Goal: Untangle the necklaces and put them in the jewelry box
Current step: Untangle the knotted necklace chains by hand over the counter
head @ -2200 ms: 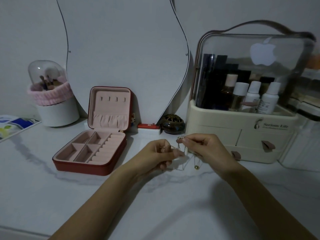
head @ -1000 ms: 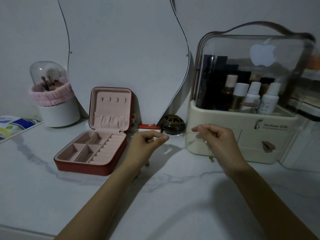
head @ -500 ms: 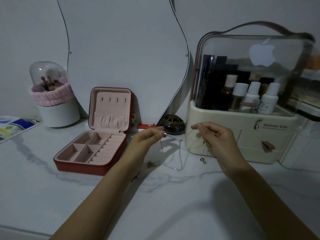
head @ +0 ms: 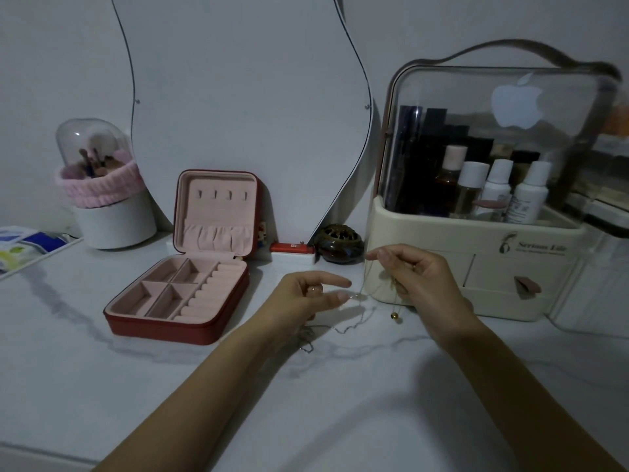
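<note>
My left hand [head: 315, 294] pinches one fine chain and my right hand [head: 418, 284] pinches the rest of the tangled necklaces [head: 366, 303], which sag onto the marble tabletop [head: 102, 386]. Bare counter lies toward me. The open jewelry box [head: 180, 294] sits left; the cosmetics organizer [head: 476, 267] crowds my right knuckles, an incense burner [head: 338, 243] behind.

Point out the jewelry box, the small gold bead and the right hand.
jewelry box [head: 177, 327]: head view, red front wall.
gold bead [head: 394, 316]: head view, bead's middle.
right hand [head: 422, 284]: head view, back of hand.
</note>
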